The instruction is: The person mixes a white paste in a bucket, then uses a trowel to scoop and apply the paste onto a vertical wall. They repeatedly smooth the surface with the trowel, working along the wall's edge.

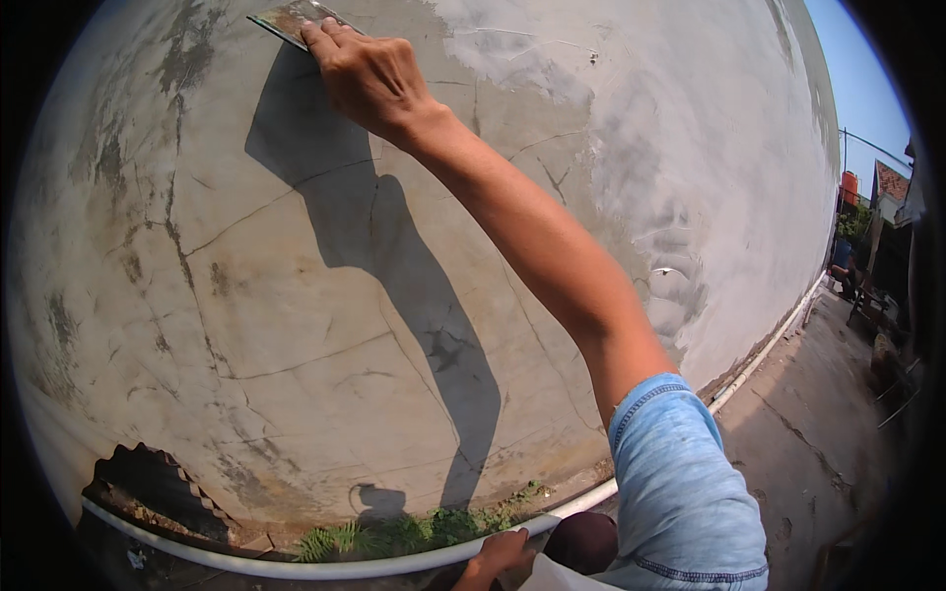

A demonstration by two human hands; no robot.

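Note:
My right hand [370, 77], on an arm stretched up and to the left, grips a flat, smeared plastering blade [301, 20]. The fingers press on the blade, whose handle does not show. It is held at the upper part of a cracked grey wall [296, 384], over its bare, stained area. Smooth, paler wet-looking plaster [709, 187] covers the wall to the right. At the bottom edge my left hand [501, 552] is low and curled closed; what it holds is hidden. Beside it is a dark maroon rounded thing [583, 542] that I cannot make out.
A white pipe [394, 565] runs along the wall's foot, with green weeds [424, 532] behind it. A corrugated dark piece [158, 488] leans at lower left. To the right lies a cracked concrete path [808, 433]; farther off stands a red tank [849, 187].

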